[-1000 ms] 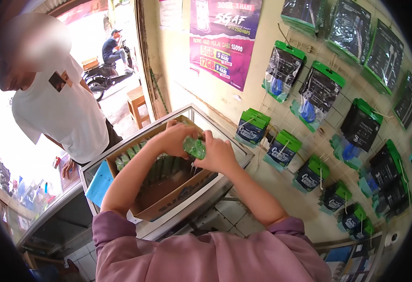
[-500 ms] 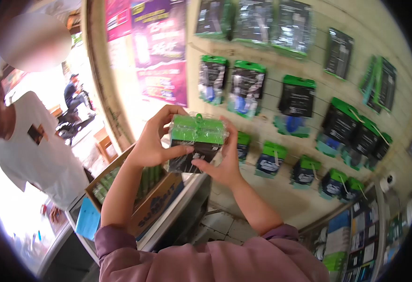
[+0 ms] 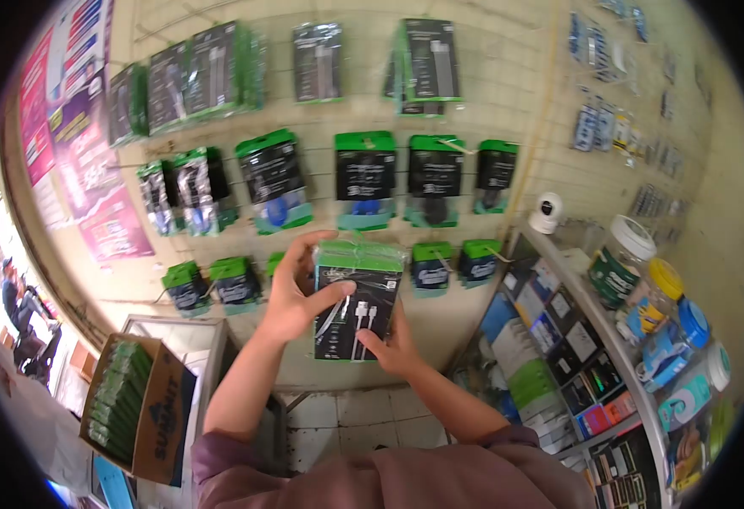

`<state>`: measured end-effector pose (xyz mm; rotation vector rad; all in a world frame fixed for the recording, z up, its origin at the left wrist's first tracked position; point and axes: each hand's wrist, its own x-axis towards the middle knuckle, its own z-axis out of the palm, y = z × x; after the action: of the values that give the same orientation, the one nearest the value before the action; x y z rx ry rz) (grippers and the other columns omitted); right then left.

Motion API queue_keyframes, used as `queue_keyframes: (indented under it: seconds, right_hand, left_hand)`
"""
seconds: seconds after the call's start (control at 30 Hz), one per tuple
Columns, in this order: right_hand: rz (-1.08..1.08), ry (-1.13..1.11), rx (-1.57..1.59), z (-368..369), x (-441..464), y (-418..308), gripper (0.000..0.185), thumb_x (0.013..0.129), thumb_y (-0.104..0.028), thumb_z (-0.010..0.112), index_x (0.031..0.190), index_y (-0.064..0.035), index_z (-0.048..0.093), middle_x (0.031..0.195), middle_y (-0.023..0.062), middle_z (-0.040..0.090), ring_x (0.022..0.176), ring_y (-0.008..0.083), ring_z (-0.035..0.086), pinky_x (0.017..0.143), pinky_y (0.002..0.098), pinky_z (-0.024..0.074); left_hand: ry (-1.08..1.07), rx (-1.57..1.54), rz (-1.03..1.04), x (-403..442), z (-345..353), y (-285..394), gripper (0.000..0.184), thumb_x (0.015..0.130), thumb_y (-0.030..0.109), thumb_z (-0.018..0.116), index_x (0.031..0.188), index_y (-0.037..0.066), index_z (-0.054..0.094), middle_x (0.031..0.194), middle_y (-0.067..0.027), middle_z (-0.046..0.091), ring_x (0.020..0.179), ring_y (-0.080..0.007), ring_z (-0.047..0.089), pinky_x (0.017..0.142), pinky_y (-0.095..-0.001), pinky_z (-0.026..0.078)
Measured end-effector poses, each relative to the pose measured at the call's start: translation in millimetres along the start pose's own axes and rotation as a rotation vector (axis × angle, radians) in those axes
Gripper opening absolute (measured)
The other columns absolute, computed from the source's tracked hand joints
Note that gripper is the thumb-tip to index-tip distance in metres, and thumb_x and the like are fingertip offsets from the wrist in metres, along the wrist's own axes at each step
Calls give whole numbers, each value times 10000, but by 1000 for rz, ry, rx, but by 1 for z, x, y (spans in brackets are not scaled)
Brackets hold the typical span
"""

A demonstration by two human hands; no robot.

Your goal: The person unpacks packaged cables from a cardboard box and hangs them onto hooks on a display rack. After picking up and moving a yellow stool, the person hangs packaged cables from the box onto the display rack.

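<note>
Centrally, both hands busy with one clear-wrapped stack of cable packets, green at the top, black below, white cable pictured on the front. Left hand grips the left edge, fingers up around the top corner, thumb laid across the front. Right hand closed about the lower right edge, thumb on the front near the bottom. Stack held roughly upright, in the air before the wall; how far apart, cannot tell.

Behind it, rows of similar hanging packets on hooks. Lower left: open cardboard box marked SUMMIT, standing at the glass tabletop, more green packets lined up inside, blue sheet beside it. Right: shelf of small boxes, white camera above, lidded jars in a row. Tiled floor below the forearms.
</note>
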<state>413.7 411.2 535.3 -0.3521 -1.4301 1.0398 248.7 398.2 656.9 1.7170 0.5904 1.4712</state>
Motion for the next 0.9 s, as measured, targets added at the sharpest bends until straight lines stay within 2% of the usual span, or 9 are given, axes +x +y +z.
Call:
queue_keyframes:
  seconds: [0.07,0.2,0.4,0.53,0.57,0.67,0.7,0.77,0.9]
  right_hand:
    - [-37,65,-86,-36,-14,-23,735,832,-49,677,1432,-6,254,1295,114,479,1186,176,478,998,336,398]
    - [-86,207,-153,-91,-28,-52,688,838,-28,667,1413,-3,290,1279,103,495,1156,170,507,979,323,419]
    - [-234,258,-200,-140,4,-91,679,841,-44,670,1403,4,293,1271,101,506,1132,170,529,975,317,425]
    - [-320,198,-340,-170,40,-94,642,916,-182,611,1416,24,266,1297,121,489,1218,191,455,1047,349,344]
    - [-369,196,-487,-175,48,-97,619,970,-313,512,1423,28,263,1326,148,469,1245,220,430,1069,359,307]
    - [-418,163,-430,-196,71,-110,612,993,-385,433,1414,35,287,1352,165,447,1245,246,433,1061,355,310]
    - [-387,128,-424,-202,78,-115,587,1009,-392,373,1401,40,314,1370,174,430,1254,262,427,1059,355,311]
    - [-394,232,-534,-204,92,-131,566,1013,-367,369,1401,41,314,1374,174,428,1259,260,420,1061,356,309]
    - [-510,342,-639,-215,135,-164,543,1020,-314,373,1425,30,261,1377,174,409,1261,258,405,1073,364,290]
  left_hand:
    - [19,-23,84,6,46,-23,729,791,-26,712,1392,4,301,1198,-152,542,1113,-208,541,964,-322,433]
    - [-3,-118,99,10,112,-58,782,842,19,684,1445,32,186,1252,-178,501,1180,-242,497,1004,-354,404]
    - [-56,139,223,31,157,-69,666,901,64,622,1442,0,240,1292,-196,485,1218,-278,480,1044,-389,364]
    - [-51,246,360,77,163,-62,651,915,113,605,1452,-9,258,1306,-222,455,1221,-331,456,1058,-398,333]
    - [-58,322,403,89,164,-56,654,918,122,601,1455,-9,252,1311,-224,443,1227,-336,445,1058,-400,329]
    - [-30,442,456,114,175,-50,683,922,172,597,1470,-1,227,1284,-233,351,1199,-353,381,1057,-417,302]
    - [3,464,454,122,181,-55,687,921,178,599,1472,2,228,1269,-231,336,1186,-351,373,1055,-420,299]
    - [55,485,452,137,193,-59,672,927,191,577,1489,58,234,1242,-206,315,1182,-328,342,1071,-424,266]
    - [132,401,543,176,219,-43,663,938,218,575,1485,56,237,1246,-204,336,1176,-329,373,1054,-421,298]
